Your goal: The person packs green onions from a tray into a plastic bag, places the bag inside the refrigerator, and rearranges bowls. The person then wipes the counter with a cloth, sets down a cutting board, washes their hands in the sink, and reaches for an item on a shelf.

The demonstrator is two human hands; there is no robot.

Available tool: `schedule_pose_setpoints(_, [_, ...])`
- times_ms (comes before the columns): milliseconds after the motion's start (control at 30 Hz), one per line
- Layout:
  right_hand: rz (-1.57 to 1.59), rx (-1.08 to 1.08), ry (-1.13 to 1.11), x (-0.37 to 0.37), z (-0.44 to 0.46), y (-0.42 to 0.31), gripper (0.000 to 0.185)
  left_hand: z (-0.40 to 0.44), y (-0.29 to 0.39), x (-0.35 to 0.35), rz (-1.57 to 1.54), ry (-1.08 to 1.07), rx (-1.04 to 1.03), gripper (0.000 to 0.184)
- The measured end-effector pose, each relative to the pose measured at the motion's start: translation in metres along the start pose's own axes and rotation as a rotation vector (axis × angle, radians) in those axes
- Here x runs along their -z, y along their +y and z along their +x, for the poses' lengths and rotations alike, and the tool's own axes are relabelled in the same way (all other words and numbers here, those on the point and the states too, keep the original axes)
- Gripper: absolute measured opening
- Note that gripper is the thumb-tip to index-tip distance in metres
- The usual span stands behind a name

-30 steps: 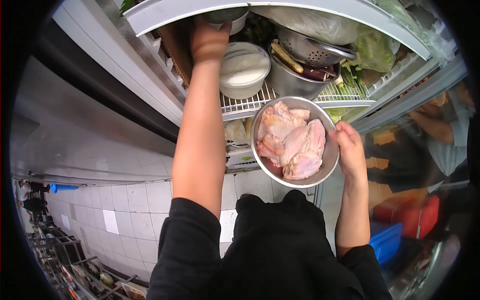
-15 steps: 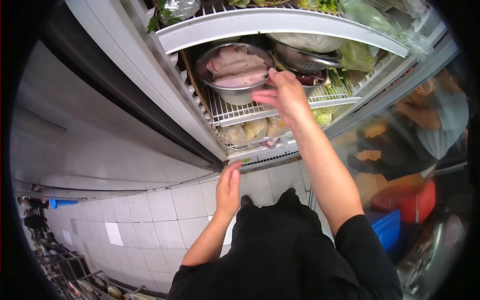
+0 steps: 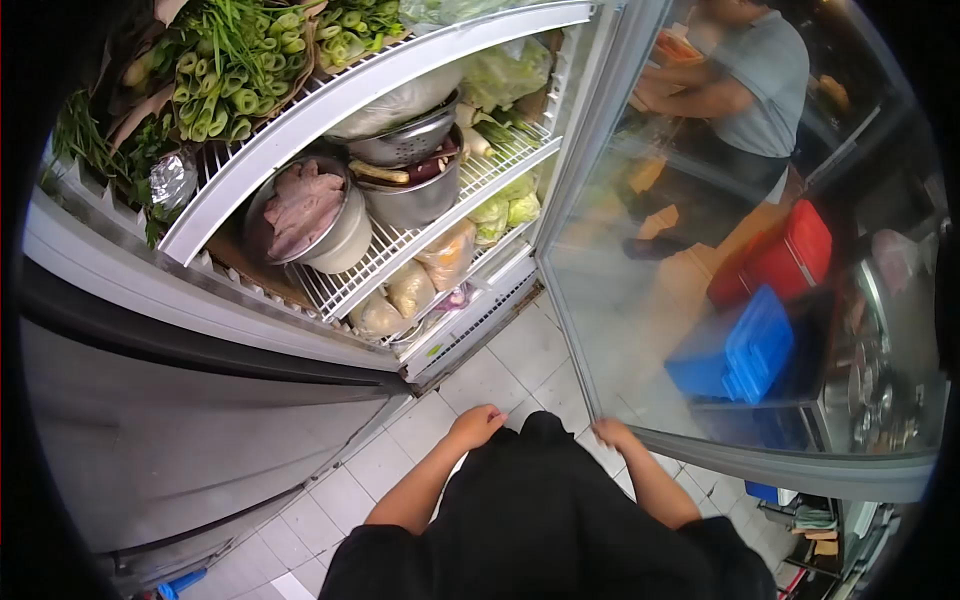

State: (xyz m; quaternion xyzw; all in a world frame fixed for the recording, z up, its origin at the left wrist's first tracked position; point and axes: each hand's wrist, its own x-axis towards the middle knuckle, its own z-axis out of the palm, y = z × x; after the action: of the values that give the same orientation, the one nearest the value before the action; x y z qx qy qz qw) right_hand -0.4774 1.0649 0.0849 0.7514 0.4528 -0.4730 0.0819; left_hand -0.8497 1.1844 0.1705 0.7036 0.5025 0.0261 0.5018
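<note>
My right hand [image 3: 613, 434] is at the free edge of the open glass fridge door [image 3: 580, 330], its fingers curled against the frame. In front of my body, my left hand [image 3: 478, 426] has its fingers curled together, and nothing shows in them. On the middle shelf of the fridge, a metal bowl [image 3: 342, 236] of pale raw meat [image 3: 300, 208] sits on a light container [image 3: 350, 250]. Beside it a metal pot [image 3: 425, 195] holds dark vegetables, with a metal colander [image 3: 400, 140] on top. Neither hand touches these.
Cut green onions [image 3: 235, 90] fill the upper shelf [image 3: 380, 85]. Tied bags [image 3: 408, 290] and lettuce [image 3: 490, 215] lie below. Through the door glass show a person in a grey shirt [image 3: 765, 80], a red bin [image 3: 785, 255] and a blue box [image 3: 735, 345]. A steel panel [image 3: 180, 430] stands left.
My right hand has left the side of the meat bowl and come down to the door's edge. My left hand has lowered and closed. The view has turned right.
</note>
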Motion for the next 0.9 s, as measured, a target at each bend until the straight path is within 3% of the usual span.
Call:
schedule_pose_setpoints(33, [-0.101,-0.007,-0.022,-0.035,-0.005,0.065,0.045,-0.001,-0.005,-0.006,0.042,-0.011,-0.013,0.046])
schedule_pose_setpoints(67, [0.026,-0.284,-0.142,-0.053,-0.027,0.1,0.035,-0.003,-0.008,-0.012,0.084,-0.019,-0.023,0.044])
schedule_pose_setpoints(100, [0.524,-0.526,-0.104,-0.05,-0.073,0.108,0.041,-0.004,-0.01,-0.017,0.085,-0.008,-0.021,0.044])
schedule_pose_setpoints(167, [0.918,-0.426,0.259,-0.048,-0.114,0.137,0.06,-0.011,-0.011,-0.027,0.122,-0.113,0.017,0.044])
schedule_pose_setpoints(233, [0.859,-0.095,0.501,-0.036,-0.116,0.153,0.066,-0.021,-0.005,-0.043,0.159,-0.144,0.0,0.044])
schedule_pose_setpoints(300, [0.833,0.198,0.458,-0.011,-0.117,0.132,0.062,-0.032,-0.002,-0.062,0.224,-0.201,-0.041,0.044])
schedule_pose_setpoints(333, [0.626,0.261,0.477,-0.013,-0.107,0.118,0.06,-0.036,-0.001,-0.075,0.242,-0.246,-0.083,0.044])
schedule_pose_setpoints(400, [0.37,0.287,0.569,-0.02,-0.115,0.097,0.061,-0.045,0.015,-0.101,0.258,-0.359,-0.185,0.048])
schedule_pose_setpoints(467, [0.285,0.141,0.407,-0.025,-0.129,0.069,0.053,-0.056,0.024,-0.128,0.265,-0.453,-0.274,0.049])
schedule_pose_setpoints(500, [0.457,0.203,0.358,-0.039,-0.132,0.058,0.044,-0.063,0.028,-0.143,0.224,-0.502,-0.297,0.051])
schedule_pose_setpoints(533, [0.344,0.255,0.323,-0.046,-0.145,0.039,0.043,-0.07,0.031,-0.155,0.278,-0.583,-0.361,0.051])
schedule_pose_setpoints(567, [0.576,0.34,0.316,-0.062,-0.159,0.023,0.048,-0.077,0.034,-0.165,0.24,-0.614,-0.352,0.052])
schedule_pose_setpoints(633, [0.579,0.54,0.253,-0.078,-0.19,-0.002,0.05,-0.093,0.061,-0.172,0.203,-0.69,-0.307,0.054])
schedule_pose_setpoints(667, [0.499,0.834,0.295,-0.102,-0.173,0.004,0.048,-0.101,0.078,-0.173,0.202,-0.727,-0.272,0.054])
schedule_pose_setpoints(733, [0.782,0.623,0.061,-0.125,-0.2,0.002,0.044,-0.09,0.065,-0.181,0.392,-0.58,-0.534,0.052])
schedule_pose_setpoints(767, [0.83,0.585,0.13,-0.13,-0.218,0.013,0.044,-0.086,0.059,-0.177,0.434,-0.474,-0.621,0.048])
schedule_pose_setpoints(800, [0.892,0.322,0.152,-0.137,-0.237,0.021,0.043,-0.08,0.047,-0.168,0.459,-0.361,-0.71,0.045])
schedule_pose_setpoints(833, [0.953,0.062,0.159,-0.147,-0.254,0.03,0.041,-0.064,0.014,-0.156,0.489,-0.273,-0.709,0.041])
schedule_pose_setpoints(900, [0.884,-0.116,0.492,-0.239,-0.206,0.104,0.039,-0.052,-0.001,-0.122,0.595,-0.159,-0.591,0.034])
